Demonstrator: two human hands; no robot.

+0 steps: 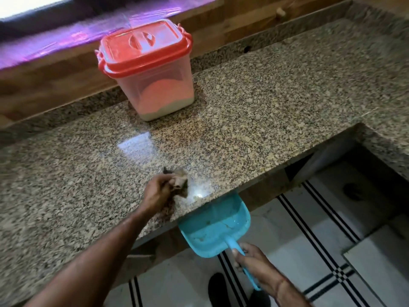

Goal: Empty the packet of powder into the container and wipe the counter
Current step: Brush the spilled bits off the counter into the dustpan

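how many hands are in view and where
2. The left hand grips a crumpled cloth on the granite counter near its front edge; the right hand holds the blue dustpan by its handle just below that edge. None seems hidden.

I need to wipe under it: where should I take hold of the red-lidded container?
Probably under the red lid's overhanging rim, coming in from two opposite sides: the container stands upright with its lid on, and its smooth walls taper downward.

Your counter [243, 111]: polished speckled granite (glossy). Container [152, 85]: translucent plastic. Dustpan [217, 227]: smooth plastic. Rag [180, 181]: cloth.
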